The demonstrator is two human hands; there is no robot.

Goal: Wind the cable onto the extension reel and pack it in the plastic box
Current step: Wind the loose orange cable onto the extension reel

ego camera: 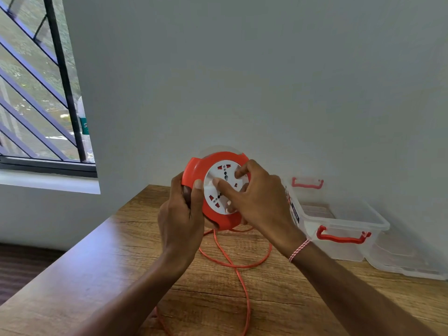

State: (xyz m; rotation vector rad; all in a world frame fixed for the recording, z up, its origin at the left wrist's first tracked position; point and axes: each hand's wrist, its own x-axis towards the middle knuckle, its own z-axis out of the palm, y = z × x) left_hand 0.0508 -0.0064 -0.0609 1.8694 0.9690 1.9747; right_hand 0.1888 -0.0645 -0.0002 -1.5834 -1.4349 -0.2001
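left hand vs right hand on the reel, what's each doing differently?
The left hand wraps the orange rim of the extension reel, thumb over the front edge; the right hand lies across the white socket face, fingers spread on it. The right wrist wears a red-and-white string bracelet; the left wrist is bare. Both hold the reel off the wooden table, above the loose orange cable.

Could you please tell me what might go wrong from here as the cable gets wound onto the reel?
1. The loose orange cable crosses over itself on the table, so it may knot as it is drawn in.
2. The reel is held in the air by the left hand while the right hand works its white face; it could slip.
3. Cable runs off the near table edge and may snag.
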